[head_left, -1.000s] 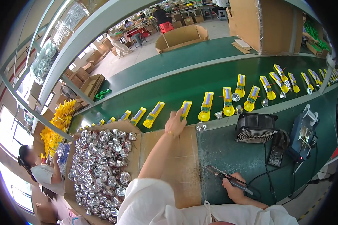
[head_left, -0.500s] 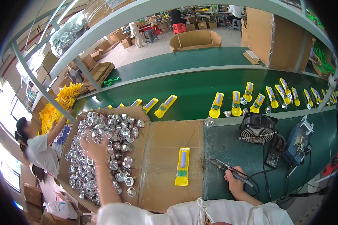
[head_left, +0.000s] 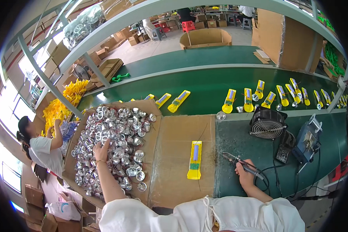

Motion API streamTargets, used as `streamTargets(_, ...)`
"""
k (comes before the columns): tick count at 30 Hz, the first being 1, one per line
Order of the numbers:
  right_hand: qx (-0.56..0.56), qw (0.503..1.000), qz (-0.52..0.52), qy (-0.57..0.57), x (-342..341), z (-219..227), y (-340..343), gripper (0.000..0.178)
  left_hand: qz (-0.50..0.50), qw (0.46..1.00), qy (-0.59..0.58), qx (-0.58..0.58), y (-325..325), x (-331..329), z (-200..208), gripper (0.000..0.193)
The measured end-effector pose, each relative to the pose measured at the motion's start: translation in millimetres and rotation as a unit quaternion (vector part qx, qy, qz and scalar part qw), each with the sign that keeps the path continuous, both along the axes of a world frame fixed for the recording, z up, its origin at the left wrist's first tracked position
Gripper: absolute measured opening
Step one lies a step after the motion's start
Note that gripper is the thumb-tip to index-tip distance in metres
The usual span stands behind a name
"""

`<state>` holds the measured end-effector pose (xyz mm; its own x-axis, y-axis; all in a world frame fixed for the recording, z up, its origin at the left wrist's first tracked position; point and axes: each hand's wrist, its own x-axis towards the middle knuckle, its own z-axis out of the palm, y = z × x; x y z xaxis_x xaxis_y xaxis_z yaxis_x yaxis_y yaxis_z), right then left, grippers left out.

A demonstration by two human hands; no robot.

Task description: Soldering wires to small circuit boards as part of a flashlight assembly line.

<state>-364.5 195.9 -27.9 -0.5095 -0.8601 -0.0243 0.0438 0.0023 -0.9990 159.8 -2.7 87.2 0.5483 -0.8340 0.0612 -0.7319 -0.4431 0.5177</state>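
Note:
My left hand [head_left: 101, 151] is over a cardboard box [head_left: 154, 133] heaped with shiny silver reflector cups [head_left: 121, 144]. Its fingers are apart and touch the cups at the middle of the heap. In my right hand [head_left: 245, 172] is a soldering iron [head_left: 236, 159], its tip pointing left above the green bench. Between the hands, a yellow plastic housing [head_left: 194, 174] lies on a flat cardboard sheet [head_left: 170, 154]. It carries a purple battery cell [head_left: 196, 152] and a small green circuit board [head_left: 195, 166], with thin wires sticking out at both ends.
Beyond the bench runs a green conveyor belt [head_left: 208, 83] carrying several yellow housings, some with reflector cups. A black fan [head_left: 267, 124] and a blue soldering station [head_left: 307, 139] stand on the right. At far left a co-worker [head_left: 46, 149] reaches toward yellow parts [head_left: 60, 106].
My left hand, blurred over the box before, has come down among the reflector cups. The view has shifted slightly. My right hand keeps holding the soldering iron.

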Motion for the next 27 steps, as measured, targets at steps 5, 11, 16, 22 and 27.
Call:
streamTargets(5, 0.019, 1.000, -0.014, -0.010, -1, 3, 3, 0.012, -0.003, 0.986, -0.142, -0.092, 10, -92, -29, 0.054)
streamTargets(11, 0.027, 0.999, -0.005, -0.022, -4, 3, 8, 0.011, -0.077, 0.955, -0.223, -0.177, 48, -164, -65, 0.045)
streamTargets(16, -0.007, 1.000, 0.007, -0.025, -5, 2, 7, 0.011, -0.139, 0.952, -0.255, -0.098, 65, -173, -67, 0.047)
streamTargets(22, -0.005, 1.000, 0.003, -0.009, -5, 1, 7, 0.012, -0.422, 0.869, -0.137, -0.217, 111, -245, -65, 0.052)
streamTargets(27, 0.026, 0.999, -0.015, -0.016, -3, 2, 7, 0.013, -0.584, 0.794, -0.049, -0.162, 122, -300, -87, 0.045)
